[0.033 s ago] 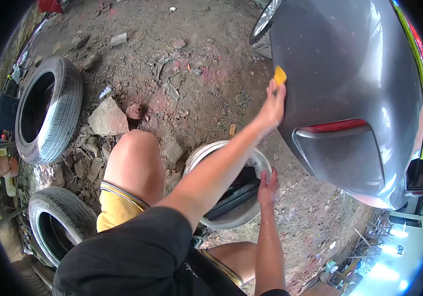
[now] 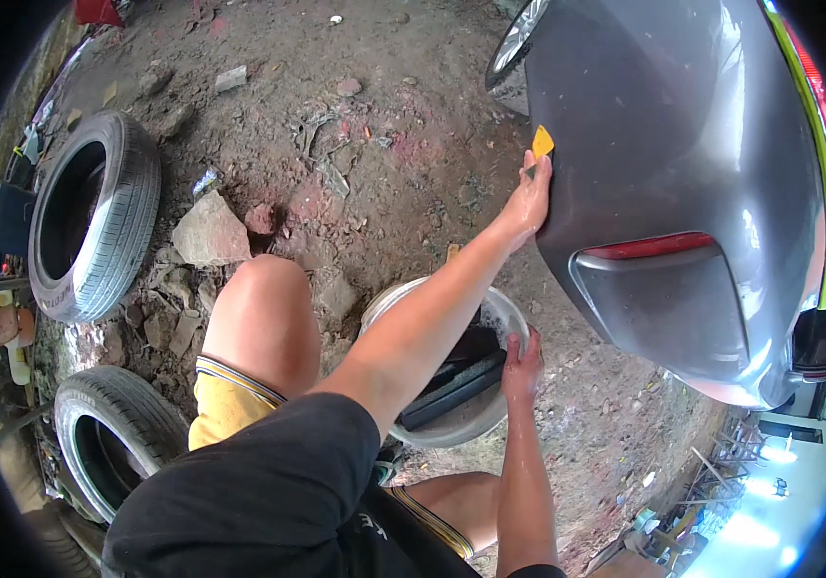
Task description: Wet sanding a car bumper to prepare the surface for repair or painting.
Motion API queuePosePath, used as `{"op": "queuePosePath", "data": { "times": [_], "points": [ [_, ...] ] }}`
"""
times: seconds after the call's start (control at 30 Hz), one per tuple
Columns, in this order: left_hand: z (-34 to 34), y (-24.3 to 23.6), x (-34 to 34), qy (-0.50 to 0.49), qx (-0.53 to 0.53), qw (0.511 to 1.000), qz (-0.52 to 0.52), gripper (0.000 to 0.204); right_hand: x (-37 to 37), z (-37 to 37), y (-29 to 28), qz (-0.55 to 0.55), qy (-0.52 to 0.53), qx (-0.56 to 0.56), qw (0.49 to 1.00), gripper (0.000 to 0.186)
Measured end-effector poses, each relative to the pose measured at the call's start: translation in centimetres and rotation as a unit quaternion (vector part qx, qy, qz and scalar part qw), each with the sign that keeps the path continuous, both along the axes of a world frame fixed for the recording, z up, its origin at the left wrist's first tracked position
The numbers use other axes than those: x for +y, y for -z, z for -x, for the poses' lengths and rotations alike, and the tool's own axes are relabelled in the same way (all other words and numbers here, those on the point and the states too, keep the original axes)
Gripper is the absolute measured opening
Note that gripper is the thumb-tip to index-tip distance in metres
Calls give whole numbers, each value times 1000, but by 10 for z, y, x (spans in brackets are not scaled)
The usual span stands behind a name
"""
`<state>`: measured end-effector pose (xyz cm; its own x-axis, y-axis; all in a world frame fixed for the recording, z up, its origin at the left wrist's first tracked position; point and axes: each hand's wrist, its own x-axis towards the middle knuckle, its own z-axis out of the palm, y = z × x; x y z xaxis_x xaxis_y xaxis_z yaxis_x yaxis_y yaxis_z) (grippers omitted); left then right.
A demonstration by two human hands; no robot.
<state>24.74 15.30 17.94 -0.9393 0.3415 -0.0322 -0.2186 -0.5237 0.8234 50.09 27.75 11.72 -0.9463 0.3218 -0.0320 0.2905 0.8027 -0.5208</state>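
With my left arm (image 2: 432,308) stretched across the bucket, my left hand (image 2: 529,197) is at the edge of a grey car's bumper (image 2: 644,173). Its fingers are closed on a flat yellow piece (image 2: 542,142) whose exact kind I cannot tell; a dark bit shows between the fingers. The palm side is against or very near the painted edge. Lower down, my right hand (image 2: 523,369) grips the rim of a pale round bucket (image 2: 466,435). Inside the bucket lie black, bar-like pieces (image 2: 452,390), partly hidden by my left forearm.
Two tires (image 2: 138,217) (image 2: 129,414) stand at the left, beside rocks (image 2: 211,231) and rubble. A car wheel (image 2: 519,39) shows at the top. The bumper has a red reflector (image 2: 649,245). Rough dirt ground (image 2: 413,144) surrounds the bucket. Clutter (image 2: 664,539) lies at the lower right.
My left hand has shifted slightly left and up along the bumper's edge with the yellow piece. My right hand stays on the bucket rim.
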Motion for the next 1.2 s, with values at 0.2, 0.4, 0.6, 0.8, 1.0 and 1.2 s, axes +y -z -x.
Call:
{"op": "queuePosePath", "data": {
  "times": [0.2, 0.4, 0.6, 0.8, 1.0, 1.2],
  "points": [
    [-78, -26, 50, -60, 132, 980, 133, 86, 40, -18, -14, -11, 34, 7, 999, 50],
    [63, -34, 11, -57, 64, 969, 231, 75, 19, -4, -3, 25, 5, -3, 1000, 48],
    [-90, -25, 61, -132, 246, 956, 90, 71, 52, -22, -19, -11, 52, 8, 999, 44],
    [-23, -3, 20, -128, 114, 977, 131, 71, 11, -8, -4, -8, 18, 9, 1000, 44],
    [-65, -173, 34, -289, 383, 856, 193, 73, 29, -15, -7, -21, 31, 22, 999, 44],
    [-56, -130, 23, -289, 496, 794, 198, 76, 24, -9, -9, -21, 24, 30, 999, 44]
  ]
}}
